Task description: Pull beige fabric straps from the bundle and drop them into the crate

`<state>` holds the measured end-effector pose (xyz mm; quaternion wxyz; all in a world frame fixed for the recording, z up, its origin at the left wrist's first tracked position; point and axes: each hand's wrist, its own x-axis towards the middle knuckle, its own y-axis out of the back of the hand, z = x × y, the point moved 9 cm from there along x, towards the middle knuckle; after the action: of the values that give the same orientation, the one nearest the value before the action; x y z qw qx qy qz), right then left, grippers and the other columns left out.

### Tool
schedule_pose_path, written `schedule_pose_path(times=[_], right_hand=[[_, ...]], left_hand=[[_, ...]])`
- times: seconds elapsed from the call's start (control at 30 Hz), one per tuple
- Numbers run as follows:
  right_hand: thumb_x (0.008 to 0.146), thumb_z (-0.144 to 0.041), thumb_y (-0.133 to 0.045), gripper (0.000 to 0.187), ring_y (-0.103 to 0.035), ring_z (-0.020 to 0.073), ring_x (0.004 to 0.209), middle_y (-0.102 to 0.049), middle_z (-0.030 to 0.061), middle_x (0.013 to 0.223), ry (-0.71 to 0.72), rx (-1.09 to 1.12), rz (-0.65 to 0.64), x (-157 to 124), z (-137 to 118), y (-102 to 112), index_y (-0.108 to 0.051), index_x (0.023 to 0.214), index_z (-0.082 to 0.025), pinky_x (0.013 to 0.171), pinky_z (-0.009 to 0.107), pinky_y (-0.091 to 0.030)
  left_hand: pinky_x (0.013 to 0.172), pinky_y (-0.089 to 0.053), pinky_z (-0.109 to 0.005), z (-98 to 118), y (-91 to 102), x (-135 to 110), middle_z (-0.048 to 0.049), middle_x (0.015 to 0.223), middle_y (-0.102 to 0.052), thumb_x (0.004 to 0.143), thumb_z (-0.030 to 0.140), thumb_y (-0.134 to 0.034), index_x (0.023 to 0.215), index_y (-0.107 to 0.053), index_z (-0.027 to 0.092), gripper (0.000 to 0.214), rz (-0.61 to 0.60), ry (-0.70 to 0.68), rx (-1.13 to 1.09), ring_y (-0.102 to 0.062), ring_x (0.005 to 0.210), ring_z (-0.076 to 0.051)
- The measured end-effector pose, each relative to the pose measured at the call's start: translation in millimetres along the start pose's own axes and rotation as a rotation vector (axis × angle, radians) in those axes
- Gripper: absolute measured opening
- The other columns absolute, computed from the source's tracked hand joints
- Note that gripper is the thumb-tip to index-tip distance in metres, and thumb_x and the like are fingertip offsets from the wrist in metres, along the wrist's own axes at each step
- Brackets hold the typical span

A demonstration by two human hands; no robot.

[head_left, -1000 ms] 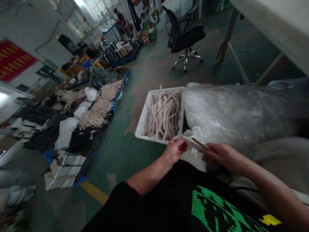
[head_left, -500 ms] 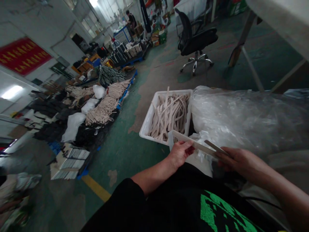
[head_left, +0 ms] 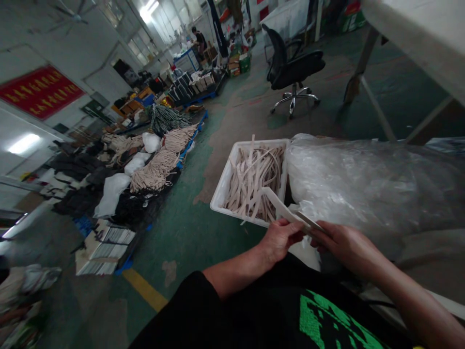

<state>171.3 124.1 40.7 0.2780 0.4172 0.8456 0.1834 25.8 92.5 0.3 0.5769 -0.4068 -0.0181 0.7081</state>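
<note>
A pale flat strap runs between my hands, its far end bent over the near side of a white plastic bin. My left hand is closed on this strap, thumb on top. Just to its right, my right hand is wrapped round the strap's other part. A thin, darker-looking strip end sticks out of the right hand toward the left one; whether it belongs to the same strap I cannot tell. Many loose beige straps lie tangled in the bin.
Clear plastic sheeting is heaped right of the bin. A black swivel chair stands beyond, and a pale table juts in at upper right. Bundles of beige cords lie on pallets at left. A person is far back.
My hands have come closer together, with the right moving left toward the left hand. The strap's far end now reaches further over the bin. The view has tilted slightly.
</note>
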Motion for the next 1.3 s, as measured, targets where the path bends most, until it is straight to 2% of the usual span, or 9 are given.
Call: schedule_pose_path(times=[0.17, 0.33, 0.5, 0.67, 0.83, 0.93, 1.03, 1.2, 1.3], right_hand=[[0.09, -0.064, -0.052, 0.044, -0.07, 0.0266, 0.056, -0.075, 0.0055, 0.062, -0.031, -0.036, -0.011, -2, 5, 2, -0.067, 0.07, -0.027, 0.053, 0.034, -0.046], [0.093, -0.055, -0.048, 0.039, -0.071, 0.0242, 0.059, -0.077, 0.0034, 0.065, -0.003, -0.046, 0.04, -1, -4, 5, -0.065, 0.071, -0.027, 0.056, 0.032, -0.047], [0.092, -0.056, -0.052, 0.039, -0.067, 0.024, 0.053, -0.073, 0.0036, 0.058, -0.051, -0.073, 0.013, -4, 8, 5, -0.066, 0.07, -0.027, 0.051, 0.031, -0.042], [0.095, -0.058, -0.046, 0.044, -0.071, 0.0222, 0.058, -0.075, 0.0029, 0.064, -0.003, -0.057, 0.063, -3, -4, 4, -0.066, 0.072, -0.026, 0.054, 0.029, -0.045], [0.095, -0.051, -0.048, 0.039, -0.07, 0.0206, 0.056, -0.075, 0.0026, 0.062, -0.021, -0.057, 0.005, -7, -2, 6, -0.067, 0.073, -0.025, 0.052, 0.028, -0.044], [0.095, -0.049, -0.046, 0.038, -0.069, 0.0196, 0.055, -0.075, 0.0023, 0.062, -0.032, -0.064, 0.062, -6, -4, 8, -0.063, 0.07, -0.025, 0.053, 0.027, -0.044], [0.096, -0.051, -0.043, 0.041, -0.07, 0.0193, 0.058, -0.076, 0.003, 0.066, -0.006, -0.024, 0.056, -5, -11, 6, -0.064, 0.072, -0.025, 0.056, 0.027, -0.046], [0.096, -0.052, -0.043, 0.043, -0.065, 0.0185, 0.053, -0.072, 0.0027, 0.058, -0.032, -0.016, 0.008, -8, -4, 6, -0.063, 0.07, -0.025, 0.053, 0.027, -0.044], [0.095, -0.05, -0.045, 0.041, -0.065, 0.0173, 0.053, -0.072, 0.0018, 0.058, -0.024, -0.03, 0.06, -6, -6, 8, -0.06, 0.068, -0.025, 0.052, 0.026, -0.043]], left_hand=[[0.063, -0.044, -0.025, 17, 15.0, 4, -0.0004, 0.066, -0.067, 0.037, 0.046, -0.101, 0.069, -0.071, 0.014, 0.054, 0.139, -0.093, 0.028, -0.058, 0.061, -0.01], [0.067, -0.046, -0.026, 4, -0.6, 5, -0.0023, 0.072, -0.069, 0.039, 0.048, -0.101, 0.075, -0.075, 0.012, 0.057, 0.014, -0.043, 0.036, -0.06, 0.065, -0.011], [0.066, -0.044, -0.026, 13, 14.6, 10, -0.0011, 0.07, -0.068, 0.034, 0.047, -0.101, 0.07, -0.072, 0.013, 0.058, 0.137, -0.113, 0.019, -0.059, 0.063, -0.011], [0.067, -0.045, -0.026, 2, 1.5, 7, -0.0015, 0.07, -0.068, 0.042, 0.05, -0.1, 0.075, -0.074, 0.012, 0.056, 0.022, -0.065, 0.09, -0.058, 0.065, -0.011], [0.066, -0.043, -0.025, 21, 16.4, 9, -0.0001, 0.068, -0.067, 0.032, 0.049, -0.101, 0.068, -0.071, 0.013, 0.059, 0.157, -0.154, 0.043, -0.057, 0.062, -0.009], [0.067, -0.044, -0.025, 14, 7.5, 9, -0.0012, 0.071, -0.068, 0.038, 0.047, -0.101, 0.072, -0.073, 0.012, 0.055, 0.081, -0.111, 0.055, -0.058, 0.064, -0.01], [0.067, -0.045, -0.026, 3, -0.8, 7, -0.0014, 0.073, -0.069, 0.044, 0.045, -0.1, 0.076, -0.074, 0.013, 0.052, 0.012, -0.068, 0.07, -0.059, 0.066, -0.011], [0.067, -0.045, -0.024, 17, 16.8, 11, -0.0001, 0.071, -0.068, 0.035, 0.044, -0.102, 0.071, -0.072, 0.013, 0.056, 0.137, -0.121, 0.034, -0.058, 0.064, -0.009], [0.067, -0.045, -0.025, 10, 10.6, 10, -0.0007, 0.07, -0.068, 0.037, 0.044, -0.102, 0.072, -0.073, 0.012, 0.055, 0.095, -0.08, 0.068, -0.059, 0.064, -0.01]])
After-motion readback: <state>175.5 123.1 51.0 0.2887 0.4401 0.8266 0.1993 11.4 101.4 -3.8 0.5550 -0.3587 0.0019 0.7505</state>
